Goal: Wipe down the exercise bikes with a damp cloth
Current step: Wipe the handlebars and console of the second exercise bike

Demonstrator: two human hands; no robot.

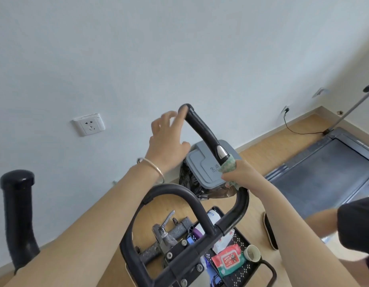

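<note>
Cloth (228, 165) (one, green) wraps one handlebar (202, 129), gripped by right hand (240, 176).

Bright, soft daylight fills the scene evenly and turns the wall (179, 48) a pale bluish white. There are no hard shadows, only a faint one beneath the wall socket (89, 124). Small glare spots sit on the chrome band of the handlebar (222, 152) and on the glossy black end cap (17, 179) at left. The left hand (167, 141) has motion-blurred fingers (169, 119), and the dark sleeve (357, 226) at lower right is smeared. Wide-angle distortion bends the skirting board (280, 129) and tilts the treadmill (324, 166) near the right edge.
</note>
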